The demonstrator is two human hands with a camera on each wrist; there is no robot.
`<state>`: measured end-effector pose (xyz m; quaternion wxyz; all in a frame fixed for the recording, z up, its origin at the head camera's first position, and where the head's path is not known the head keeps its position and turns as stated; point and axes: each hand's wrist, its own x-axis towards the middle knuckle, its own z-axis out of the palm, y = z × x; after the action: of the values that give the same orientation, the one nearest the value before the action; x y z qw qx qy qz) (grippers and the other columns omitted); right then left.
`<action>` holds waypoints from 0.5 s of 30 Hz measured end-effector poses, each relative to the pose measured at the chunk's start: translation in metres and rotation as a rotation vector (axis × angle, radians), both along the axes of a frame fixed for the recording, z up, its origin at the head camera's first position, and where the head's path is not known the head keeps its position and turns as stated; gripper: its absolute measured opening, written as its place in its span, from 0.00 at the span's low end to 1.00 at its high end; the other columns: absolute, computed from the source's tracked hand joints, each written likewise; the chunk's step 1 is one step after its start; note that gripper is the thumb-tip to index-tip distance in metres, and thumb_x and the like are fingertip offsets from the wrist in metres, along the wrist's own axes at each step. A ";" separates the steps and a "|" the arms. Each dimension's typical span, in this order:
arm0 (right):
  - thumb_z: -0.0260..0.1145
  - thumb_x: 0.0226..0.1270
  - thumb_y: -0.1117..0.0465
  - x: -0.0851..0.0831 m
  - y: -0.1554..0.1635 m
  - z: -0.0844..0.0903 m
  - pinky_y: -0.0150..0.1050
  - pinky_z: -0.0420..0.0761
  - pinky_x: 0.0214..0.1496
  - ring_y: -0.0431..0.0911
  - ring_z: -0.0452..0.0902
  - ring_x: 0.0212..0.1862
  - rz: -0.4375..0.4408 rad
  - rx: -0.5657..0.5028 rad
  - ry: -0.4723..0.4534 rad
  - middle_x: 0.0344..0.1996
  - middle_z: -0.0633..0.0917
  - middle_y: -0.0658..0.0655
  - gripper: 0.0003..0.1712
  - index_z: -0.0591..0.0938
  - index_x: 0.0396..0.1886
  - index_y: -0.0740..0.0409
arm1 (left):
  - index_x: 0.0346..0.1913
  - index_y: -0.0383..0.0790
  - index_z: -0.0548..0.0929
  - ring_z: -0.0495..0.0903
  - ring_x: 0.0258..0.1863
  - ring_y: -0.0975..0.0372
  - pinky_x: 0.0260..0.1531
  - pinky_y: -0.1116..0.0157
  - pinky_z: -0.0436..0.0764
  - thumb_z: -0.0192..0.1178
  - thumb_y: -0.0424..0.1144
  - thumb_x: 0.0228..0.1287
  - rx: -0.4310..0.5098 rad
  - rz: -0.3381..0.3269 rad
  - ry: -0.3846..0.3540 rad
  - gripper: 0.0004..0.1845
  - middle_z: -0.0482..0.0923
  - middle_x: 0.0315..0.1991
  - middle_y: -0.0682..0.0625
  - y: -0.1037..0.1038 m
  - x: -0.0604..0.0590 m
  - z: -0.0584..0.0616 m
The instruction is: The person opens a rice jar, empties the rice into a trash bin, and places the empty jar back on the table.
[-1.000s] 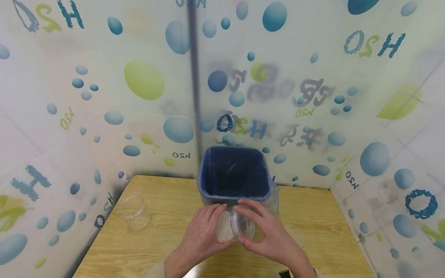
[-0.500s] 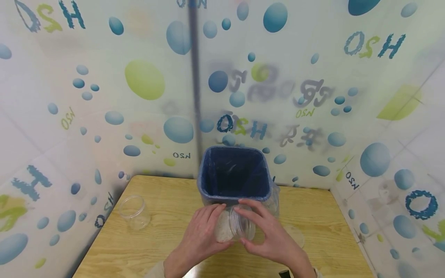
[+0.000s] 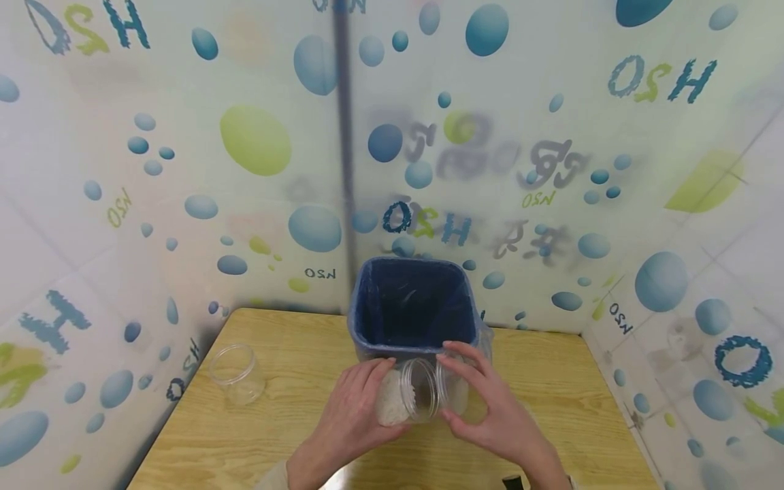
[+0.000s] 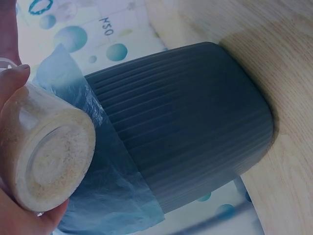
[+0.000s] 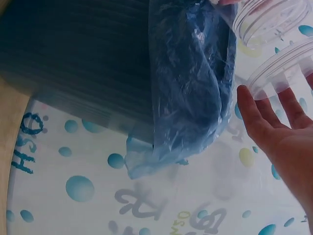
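Note:
In the head view my left hand [image 3: 355,408] grips a clear plastic jar [image 3: 392,401] tipped on its side. Its threaded mouth faces right, and pale grains lie toward its base. The left wrist view shows the jar's round bottom [image 4: 56,161] with the grains packed against it. My right hand [image 3: 490,408] holds a clear round lid [image 3: 452,384] between curled fingers and thumb. A small gap separates the lid from the jar's mouth. From the right wrist, the fingers [image 5: 257,117] show against the transparent lid [image 5: 281,68].
Right behind the hands stands a bin [image 3: 416,306] lined with a blue bag. A second clear jar [image 3: 237,374], uncapped, sits at the left of the wooden table [image 3: 294,354]. Something black [image 3: 513,482] shows by the right wrist. Patterned sheeting [image 3: 257,224] surrounds the table.
The lid was against the jar's mouth earlier; my right hand has drawn it off to the right. My left hand and the jar have barely moved.

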<state>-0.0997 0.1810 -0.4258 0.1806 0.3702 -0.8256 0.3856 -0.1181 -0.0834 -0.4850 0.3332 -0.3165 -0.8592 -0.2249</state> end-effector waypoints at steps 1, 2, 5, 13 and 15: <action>0.80 0.53 0.66 0.000 0.002 0.000 0.36 0.77 0.64 0.49 0.71 0.68 -0.002 -0.008 -0.003 0.71 0.71 0.60 0.44 0.75 0.72 0.56 | 0.64 0.37 0.77 0.81 0.51 0.53 0.51 0.54 0.81 0.85 0.61 0.26 0.002 -0.001 -0.001 0.56 0.80 0.54 0.46 0.000 0.000 0.000; 0.80 0.52 0.67 0.000 0.004 0.000 0.35 0.75 0.64 0.49 0.71 0.68 -0.004 -0.018 -0.007 0.71 0.71 0.61 0.45 0.75 0.72 0.57 | 0.64 0.36 0.77 0.81 0.51 0.53 0.51 0.54 0.81 0.85 0.61 0.26 0.006 -0.003 0.004 0.56 0.80 0.54 0.46 0.000 0.000 -0.001; 0.80 0.52 0.69 0.000 0.010 0.000 0.32 0.72 0.66 0.48 0.70 0.69 -0.019 -0.041 -0.016 0.71 0.71 0.61 0.44 0.75 0.72 0.58 | 0.63 0.36 0.77 0.81 0.51 0.53 0.50 0.54 0.81 0.85 0.61 0.25 0.015 -0.005 0.012 0.57 0.80 0.54 0.46 -0.001 -0.001 -0.001; 0.80 0.49 0.71 0.000 0.027 -0.002 0.30 0.71 0.65 0.45 0.68 0.71 -0.131 -0.047 -0.005 0.71 0.72 0.59 0.46 0.76 0.71 0.57 | 0.64 0.36 0.76 0.80 0.52 0.53 0.52 0.54 0.80 0.85 0.60 0.27 0.027 -0.004 -0.005 0.56 0.80 0.54 0.46 -0.003 0.000 -0.001; 0.80 0.49 0.71 0.000 0.032 -0.003 0.30 0.70 0.64 0.45 0.69 0.70 -0.156 -0.043 0.001 0.71 0.72 0.59 0.46 0.76 0.71 0.57 | 0.64 0.35 0.76 0.80 0.51 0.53 0.52 0.53 0.80 0.85 0.60 0.27 0.038 -0.011 0.004 0.56 0.80 0.54 0.45 -0.004 -0.001 -0.002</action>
<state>-0.1002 0.2125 -0.4293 0.2187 0.3010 -0.8433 0.3879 -0.1188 -0.0871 -0.4868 0.3396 -0.3155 -0.8523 -0.2424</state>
